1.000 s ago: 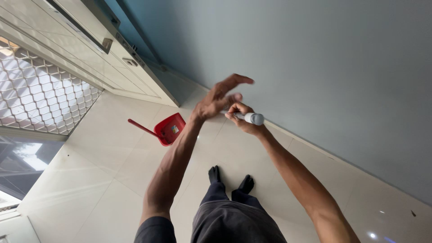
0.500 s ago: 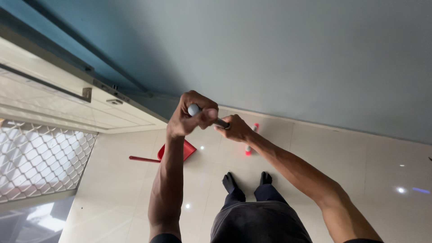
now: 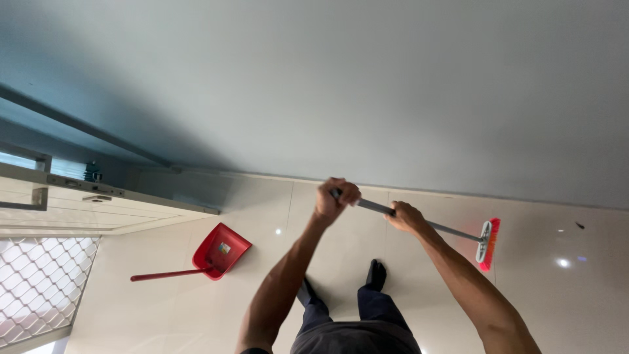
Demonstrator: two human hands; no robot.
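dustpan (image 3: 219, 252): red, lying on the floor (image 3: 164, 308), well off at 9 o'clock
left hand (image 3: 335, 198): fist wrapped round the broom handle (image 3: 429, 226) top
right hand (image 3: 407, 217): clamped lower down
broom head (image 3: 488, 244): at 3 o'clock, by the wall (image 3: 393, 92)

Red dustpan (image 3: 219, 251), red-bristled broom (image 3: 487, 244) with grey handle, glossy cream floor (image 3: 164, 308).

Glossy pale tiled floor (image 3: 164, 308) meets grey-blue wall (image 3: 367, 78).
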